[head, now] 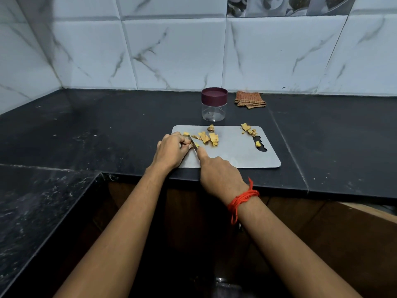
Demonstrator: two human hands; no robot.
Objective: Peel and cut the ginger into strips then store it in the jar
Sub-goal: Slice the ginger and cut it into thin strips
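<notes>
A grey cutting board [236, 153] lies on the black counter. Yellow ginger slices [209, 138] sit near its far left, and more ginger bits [248, 129] lie at its far right by the handle hole. My left hand [171, 151] has curled fingers that pinch a small ginger piece [196, 145] at the board's left edge. My right hand [219, 175] grips a knife [192, 143], forefinger along its back, with the dark blade against that piece. A clear jar [213, 108] with a maroon lid stands shut behind the board.
A folded brown checked cloth [249, 100] lies to the right of the jar by the tiled wall. The counter's front edge runs just under my wrists, and a lower black ledge sits at the left.
</notes>
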